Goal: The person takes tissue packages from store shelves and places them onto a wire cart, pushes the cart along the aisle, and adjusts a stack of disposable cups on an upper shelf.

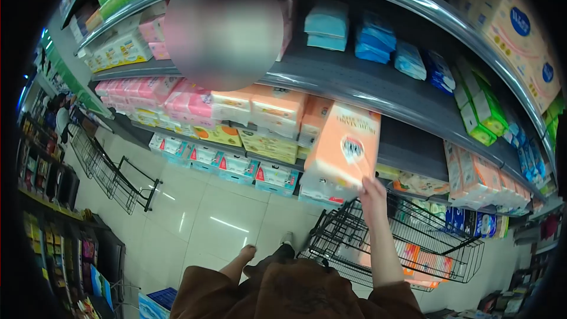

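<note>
My right hand (373, 194) grips the lower right corner of an orange-and-white pack of tissues (349, 142). The pack is tilted at the edge of the shelf, above a black wire shopping cart (437, 254). Similar orange tissue packs (277, 109) stand on the shelf just left of it. In the cart lie orange packs (422, 264), partly hidden by the wires and my forearm. Low beside my body, my left hand (247, 253) hangs with its fingers curled and nothing visible in them, well apart from the shelf.
Pink packs (189, 103) line the shelf at left, and blue packs (375, 38) sit on the level above. Boxed packs (276, 177) stand near the floor. Another wire cart (112, 168) is at left on the tiled floor (218, 212), with a person (62, 119) behind it.
</note>
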Demonstrator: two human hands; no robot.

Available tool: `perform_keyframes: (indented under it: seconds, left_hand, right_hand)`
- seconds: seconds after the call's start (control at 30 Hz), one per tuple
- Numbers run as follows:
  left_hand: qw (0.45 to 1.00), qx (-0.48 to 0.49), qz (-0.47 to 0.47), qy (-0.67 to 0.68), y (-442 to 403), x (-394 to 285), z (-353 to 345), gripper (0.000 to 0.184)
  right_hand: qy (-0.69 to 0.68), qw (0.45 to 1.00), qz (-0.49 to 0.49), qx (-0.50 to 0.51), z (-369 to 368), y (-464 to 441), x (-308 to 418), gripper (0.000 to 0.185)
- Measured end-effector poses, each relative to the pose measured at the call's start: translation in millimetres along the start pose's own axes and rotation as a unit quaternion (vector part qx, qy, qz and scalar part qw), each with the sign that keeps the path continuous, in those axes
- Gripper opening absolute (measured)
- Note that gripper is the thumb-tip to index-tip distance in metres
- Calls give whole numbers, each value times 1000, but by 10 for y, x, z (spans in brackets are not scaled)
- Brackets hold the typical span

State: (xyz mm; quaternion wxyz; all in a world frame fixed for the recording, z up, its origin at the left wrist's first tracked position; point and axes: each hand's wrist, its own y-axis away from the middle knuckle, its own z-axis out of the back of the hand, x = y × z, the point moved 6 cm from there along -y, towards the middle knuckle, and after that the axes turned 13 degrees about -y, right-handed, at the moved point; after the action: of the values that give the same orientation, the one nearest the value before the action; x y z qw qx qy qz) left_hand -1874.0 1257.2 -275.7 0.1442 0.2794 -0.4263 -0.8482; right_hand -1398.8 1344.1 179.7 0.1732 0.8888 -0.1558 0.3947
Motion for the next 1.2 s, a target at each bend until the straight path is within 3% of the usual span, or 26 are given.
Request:
perform_keyframes:
  seconds: [0.07, 0.13, 0.2, 0.27, 0.3, 0.4, 0.43, 0.47, 0.5, 0.53, 0.6, 0.63, 0.67, 0.73, 0.8, 0.87, 0.93, 1.0, 1.07, 1.17, 1.2]
  left_hand:
    - [993, 38, 108, 36, 121, 792, 138, 32]
    - [976, -9, 210, 58, 352, 1397, 246, 29]
    - [967, 10, 238, 94, 599, 1631, 264, 29]
    - [959, 8, 259, 114, 690, 1741, 272, 27]
    - [958, 10, 249, 142, 667, 1703, 237, 27]
    - [966, 27, 208, 150, 512, 1369, 139, 31]
    - [972, 54, 177, 146, 407, 1203, 113, 33]
    - [976, 86, 143, 139, 193, 1084, 45, 36]
    - [982, 144, 18, -124, -63, 739, 64, 38]
    - [897, 199, -118, -378, -236, 435, -63, 41]
    - [889, 54, -323, -318, -787, 117, 67, 33]
    - [957, 132, -196, -167, -895, -30, 76, 35]
    - [985, 161, -54, -3, -847, -310, 170, 38]
    - [978, 187, -78, -44, -831, -991, 251, 45]
    - [972, 192, -97, -93, -927, -1496, 186, 43]
    - [965, 189, -118, -139, -927, -1880, 39, 42]
    - [956, 199, -134, -170, -822, -2140, -163, 41]
    - [945, 223, -149, -185, -635, -2283, -461, 40]
    - [939, 236, -155, -197, -429, -2293, -759, 33]
    - [912, 258, -197, -252, -80, -2242, -1180, 32]
    - [900, 263, -212, -276, -19, -2164, -1255, 33]
  right_hand:
    - [59, 998, 8, 18, 23, -736, -200, 20]
    - [25, 998, -6, 59, -272, -1219, -327, 21]
    - [19, 995, 24, 93, -132, -1703, -600, 23]
    - [50, 996, 75, 4, -150, -1722, -510, 21]
    - [66, 992, 100, -43, -152, -1671, -434, 20]
    - [225, 950, 216, -31, -161, -1101, -406, 14]
    - [265, 942, 206, 6, -95, -873, -502, 11]
    - [247, 963, 98, 53, -27, -619, -640, 10]
    - [237, 964, 78, 94, -99, -256, -656, 10]
    - [206, 967, 31, 146, -153, 114, -664, 11]
    - [234, 945, -106, 204, 91, 783, -851, 22]
    - [287, 919, -177, 205, 232, 1099, -924, 25]
    - [278, 928, -179, 172, 411, 1361, -909, 26]
    - [266, 938, -179, 130, 749, 1887, -940, 28]
    - [273, 941, -175, -101, 1628, 2373, -1108, 28]
    - [382, 831, -101, -391, 2605, 3166, -1376, 29]
    - [520, 680, -102, -507, 3269, 4083, -1721, 30]
    - [230, 724, -169, -628, 3671, 4912, -2338, 29]
    - [-86, 736, -175, -649, 3142, 5168, -2462, 29]
    - [-30, 765, -205, -609, 3420, 5617, -3129, 30]
    - [10, 771, -213, -600, 3347, 5570, -3002, 31]
